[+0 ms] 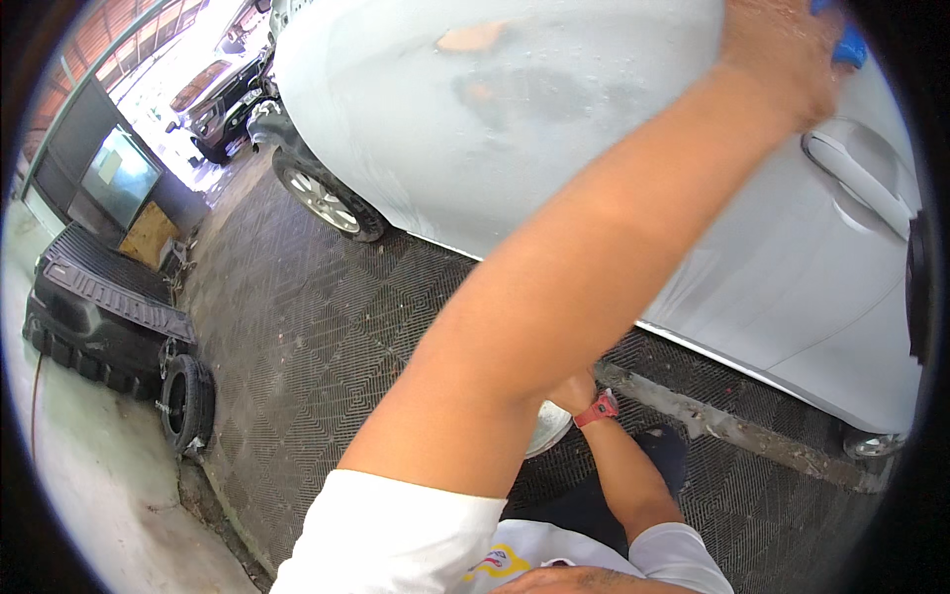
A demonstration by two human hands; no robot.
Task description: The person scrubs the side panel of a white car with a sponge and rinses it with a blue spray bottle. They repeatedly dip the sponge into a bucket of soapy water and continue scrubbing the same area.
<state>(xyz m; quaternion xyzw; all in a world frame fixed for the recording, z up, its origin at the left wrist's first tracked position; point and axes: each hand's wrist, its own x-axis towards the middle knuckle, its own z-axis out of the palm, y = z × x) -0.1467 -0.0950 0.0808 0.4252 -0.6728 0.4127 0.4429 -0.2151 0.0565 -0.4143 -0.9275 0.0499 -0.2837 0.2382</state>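
My left hand [779, 59] reaches across to the upper right, against the pale grey car door panel [742, 245], above the door handle [857, 178]. It is closed around a blue object [850, 48], mostly hidden by the hand and cut by the picture's edge. Wet streaks and droplets show on the car body, with a tan patch [471, 36] and a darker worn area [519, 93]. Beneath my left forearm, my right hand [575, 392], with a red watch at its wrist, is beside a pale round container [549, 429]; its fingers are hidden.
Dark patterned mats [319, 349] cover the floor, with a worn concrete strip [727, 434] near the car. The car's front wheel [323, 197] stands at upper left. Along the left wall are a black plastic truck bed liner [104, 319] and a loose tyre [185, 405]. Another vehicle [219, 104] stands outside.
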